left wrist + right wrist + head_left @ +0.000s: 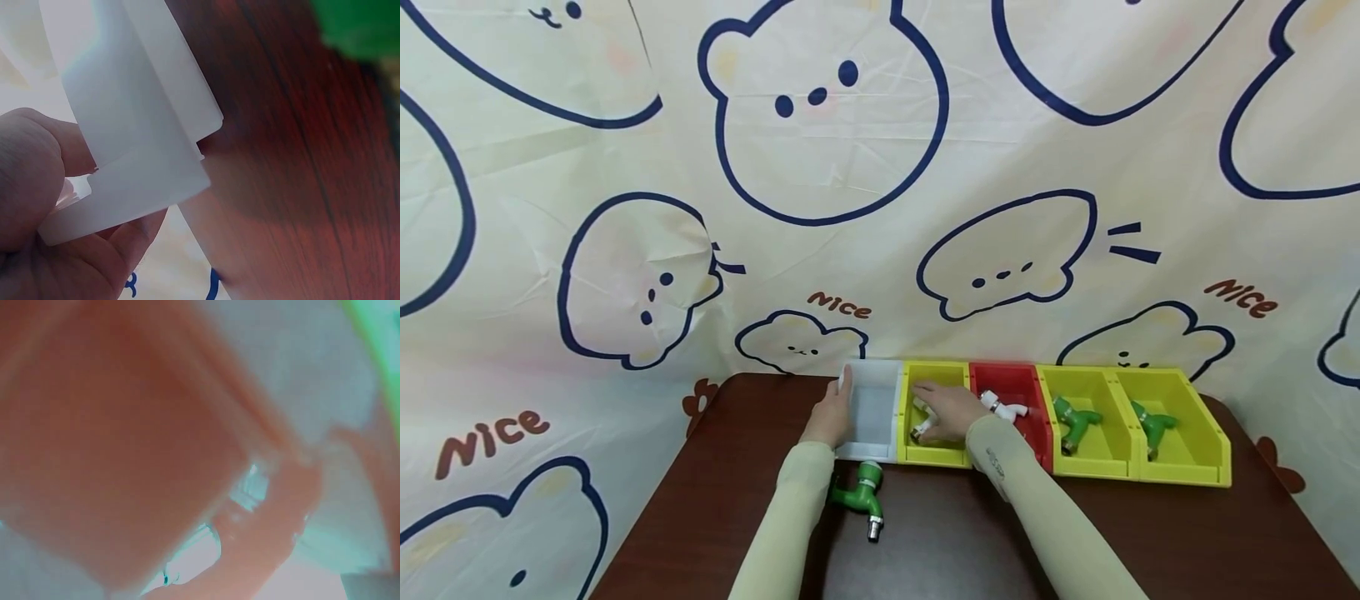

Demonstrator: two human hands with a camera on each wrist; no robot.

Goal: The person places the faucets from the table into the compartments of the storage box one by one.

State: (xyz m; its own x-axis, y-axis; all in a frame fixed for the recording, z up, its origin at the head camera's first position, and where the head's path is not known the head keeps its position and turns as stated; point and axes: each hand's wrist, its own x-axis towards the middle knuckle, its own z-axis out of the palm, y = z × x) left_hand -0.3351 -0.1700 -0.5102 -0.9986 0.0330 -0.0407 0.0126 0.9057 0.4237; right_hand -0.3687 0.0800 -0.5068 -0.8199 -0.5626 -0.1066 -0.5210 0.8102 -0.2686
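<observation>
My left hand (831,415) grips the left wall of a white plastic bin (874,408), which has nothing in it. The left wrist view shows the thumb and fingers on either side of the bin's wall (134,187). Inside the neighbouring yellow bin (934,457), my right hand (951,410) holds a white tap (922,423) with metal ends; the hand covers part of it. That tap's shiny white and metal parts (195,555) show between the fingers in the blurred right wrist view. A green tap (861,497) with a metal spout lies on the table before the white bin.
Right of the yellow bin stands a red bin (1017,379) with a white tap (1009,410). Two more yellow bins follow, holding one green tap (1078,422) and another green tap (1154,425). The row stands on a dark brown table (925,533) before a printed cloth (880,258).
</observation>
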